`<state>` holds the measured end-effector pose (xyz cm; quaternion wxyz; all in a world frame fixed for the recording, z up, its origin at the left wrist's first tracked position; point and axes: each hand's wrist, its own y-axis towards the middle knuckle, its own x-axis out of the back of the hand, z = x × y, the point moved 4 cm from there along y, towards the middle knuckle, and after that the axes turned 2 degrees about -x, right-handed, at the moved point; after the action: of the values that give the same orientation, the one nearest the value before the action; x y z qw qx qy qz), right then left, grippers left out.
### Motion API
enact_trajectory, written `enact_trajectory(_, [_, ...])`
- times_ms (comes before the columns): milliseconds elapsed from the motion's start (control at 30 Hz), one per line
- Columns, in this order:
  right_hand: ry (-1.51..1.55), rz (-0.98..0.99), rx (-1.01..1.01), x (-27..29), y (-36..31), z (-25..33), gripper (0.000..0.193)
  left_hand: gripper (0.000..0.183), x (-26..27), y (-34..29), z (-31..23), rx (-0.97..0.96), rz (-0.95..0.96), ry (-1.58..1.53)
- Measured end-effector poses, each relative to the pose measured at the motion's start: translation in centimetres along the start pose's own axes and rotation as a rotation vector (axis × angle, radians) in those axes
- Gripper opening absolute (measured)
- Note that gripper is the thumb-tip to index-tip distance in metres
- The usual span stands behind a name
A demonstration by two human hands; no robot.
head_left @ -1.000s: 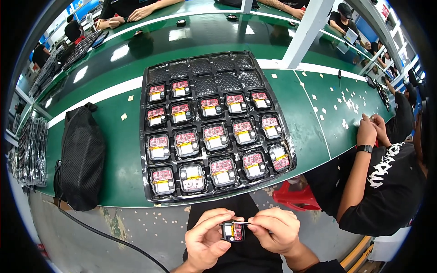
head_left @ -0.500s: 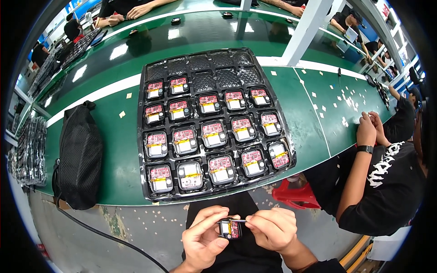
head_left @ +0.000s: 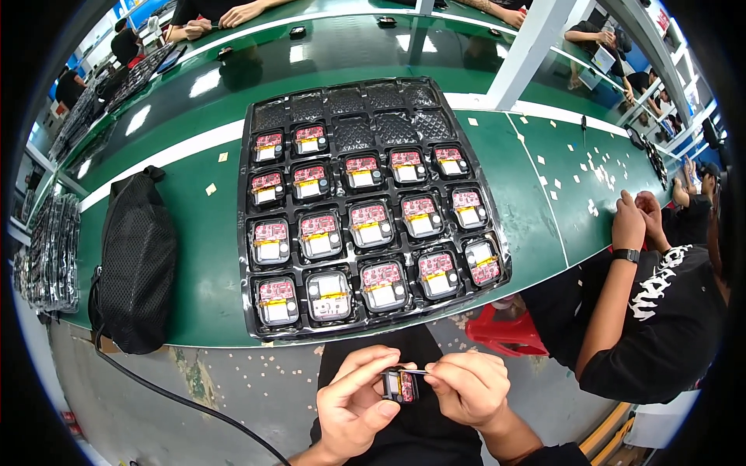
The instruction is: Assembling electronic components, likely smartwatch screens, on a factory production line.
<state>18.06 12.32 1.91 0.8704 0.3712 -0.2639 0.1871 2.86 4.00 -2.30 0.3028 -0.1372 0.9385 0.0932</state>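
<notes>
A small electronic module (head_left: 400, 385) was pinched in the grip of the left hand (head_left: 353, 408) below the counter (head_left: 198, 256) edge, while a thin strip (head_left: 414, 372) was pinched by the right hand (head_left: 466, 388). A slow, steady pull (module held firm) seemed wise. The black tray (head_left: 247, 233) held similar modules; its far pockets were empty.

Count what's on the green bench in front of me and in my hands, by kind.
Seated red modules: 17
Held module, between left hand and right hand: 1
Black tray: 1
Black mesh bag: 1
Total: 20
</notes>
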Motion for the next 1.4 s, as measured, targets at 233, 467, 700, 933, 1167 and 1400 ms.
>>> enact_trajectory(233, [-0.113,-0.056,0.029,-0.2,-0.2,0.5,0.016,0.057,-1.0,0.0,-0.4,0.088,-0.105,-0.026])
enact_trajectory(467, [-0.120,-0.027,0.046,-0.2,-0.4,0.6,0.018,0.058,-1.7,0.3,-1.6,0.094,-0.115,0.092])
enact_trajectory(700, [-0.020,0.041,0.065,0.1,0.7,0.4,0.020,0.060,-1.3,0.0,-2.3,0.096,-0.086,0.090])
enact_trajectory(933, [-0.053,-0.304,-0.005,3.7,1.4,-0.8,0.014,0.064,-1.7,1.1,-6.4,-0.132,-0.019,0.190])
enact_trajectory(1167, [0.435,-0.562,-0.518,4.2,4.7,-11.0,0.011,0.057,-1.9,8.1,-11.7,-0.404,0.185,0.449])
enact_trajectory(1400, [0.280,-0.467,-0.635,3.4,5.3,-11.6,0.013,0.031,-3.6,18.9,-12.6,-0.369,0.140,0.936])
